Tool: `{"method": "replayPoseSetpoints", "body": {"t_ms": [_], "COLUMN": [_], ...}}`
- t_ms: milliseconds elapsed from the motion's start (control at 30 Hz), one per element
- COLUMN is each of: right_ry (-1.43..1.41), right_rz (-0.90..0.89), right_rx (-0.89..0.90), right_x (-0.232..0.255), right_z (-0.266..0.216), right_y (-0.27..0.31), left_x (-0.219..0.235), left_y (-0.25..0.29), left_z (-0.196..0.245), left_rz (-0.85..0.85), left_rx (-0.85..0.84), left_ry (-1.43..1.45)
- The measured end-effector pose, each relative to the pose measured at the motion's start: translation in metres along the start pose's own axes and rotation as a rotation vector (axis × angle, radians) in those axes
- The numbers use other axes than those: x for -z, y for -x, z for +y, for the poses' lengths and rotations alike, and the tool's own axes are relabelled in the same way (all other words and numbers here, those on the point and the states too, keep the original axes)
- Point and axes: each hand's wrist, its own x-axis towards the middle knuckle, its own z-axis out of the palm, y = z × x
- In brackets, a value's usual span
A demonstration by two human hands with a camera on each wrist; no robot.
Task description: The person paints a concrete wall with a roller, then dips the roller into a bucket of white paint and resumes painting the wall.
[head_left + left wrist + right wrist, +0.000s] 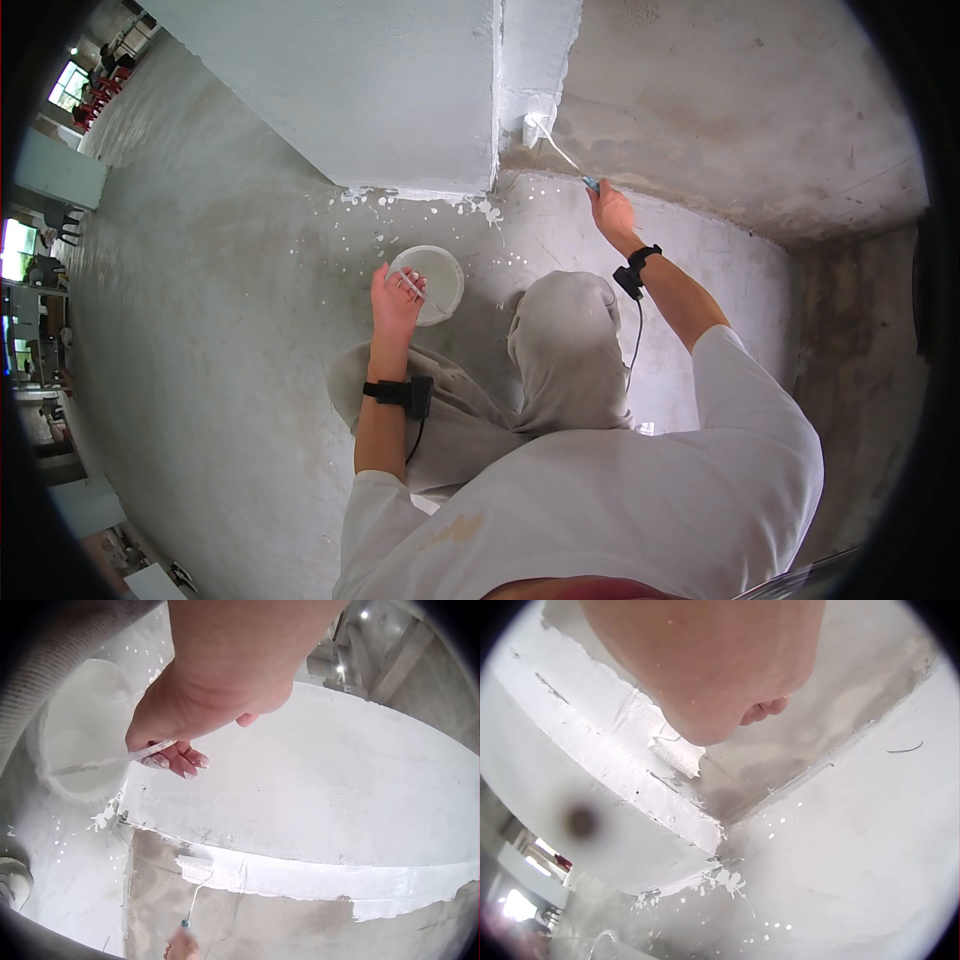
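My right hand (614,215) grips the blue handle of a small paint roller (536,130). Its white roller head lies against the wall, at the lower end of a wet white strip beside the pale column. In the right wrist view the hand covers the handle, while the roller head (676,754) shows below the fist. My left hand (397,305) holds the bail handle of a white bucket (457,275), with fingers curled round it. White paint spots those fingertips in the left wrist view, where the bucket's handle (97,762) stretches across the opening over white paint.
A pale painted column (370,90) stands ahead, meeting a bare concrete wall (720,110) on the right. White splatters (375,205) dot the grey floor at the column's base. My bent knee (565,320) is between both arms. Red chairs (95,100) stand far left.
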Motion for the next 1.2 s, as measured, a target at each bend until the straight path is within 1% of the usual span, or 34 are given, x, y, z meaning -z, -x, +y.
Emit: {"method": "replayPoseSetpoints", "body": {"t_ms": [33, 100, 233, 300, 433, 600, 633, 667, 767, 800, 867, 967, 1033, 1133, 1200], "right_ry": [-0.002, -0.059, -0.063, -0.061, -0.052, -0.044, -0.066, -0.061, -0.072, -0.079, -0.085, -0.142, -0.174, -0.209, -0.208], "right_rz": [-0.002, 0.021, -0.007, -0.044, -0.050, 0.003, 0.037, 0.039, 0.064, 0.086, 0.113, 0.094, 0.106, 0.137, 0.122], "right_rx": [-0.001, 0.072, 0.083, 0.046, 0.025, -0.008, 0.028, 0.028, 0.008, 0.026, 0.037, 0.053, 0.099, 0.129, 0.125], "right_x": [-0.004, -0.012, -0.020, -0.020, -0.020, -0.006, -0.004, -0.002, 0.017, 0.025, 0.042, 0.068, 0.078, 0.089, 0.094], "right_z": [-0.005, -0.017, -0.039, -0.040, -0.027, 0.008, 0.016, 0.024, 0.031, 0.031, 0.027, 0.006, -0.009, -0.034, -0.049], "right_y": [-0.002, -0.007, -0.011, -0.012, -0.012, 0.002, 0.005, 0.006, 0.008, 0.008, 0.007, 0.001, -0.006, -0.012, -0.019], "left_x": [0.001, 0.004, 0.008, 0.006, 0.006, 0.004, 0.005, 0.006, 0.008, 0.008, 0.009, 0.007, 0.006, 0.014, 0.016], "left_y": [0.000, -0.001, -0.003, -0.002, 0.001, -0.001, -0.001, -0.002, -0.005, -0.005, -0.007, -0.010, -0.011, -0.014, -0.014], "left_z": [0.000, 0.000, 0.003, 0.004, 0.001, 0.006, 0.005, 0.005, 0.004, 0.004, 0.004, 0.005, 0.005, -0.002, -0.004], "left_rz": [0.002, -0.005, 0.009, 0.026, 0.051, 0.050, 0.047, 0.037, 0.022, 0.023, 0.033, 0.048, 0.050, 0.030, 0.036], "left_rx": [0.000, 0.003, 0.007, 0.001, -0.009, 0.000, 0.001, -0.002, 0.001, -0.001, 0.009, 0.020, 0.023, 0.027, 0.035], "left_ry": [-0.002, 0.003, 0.013, 0.006, 0.008, 0.011, 0.014, 0.012, 0.005, 0.002, -0.005, -0.016, -0.027, 0.005, 0.003]}}
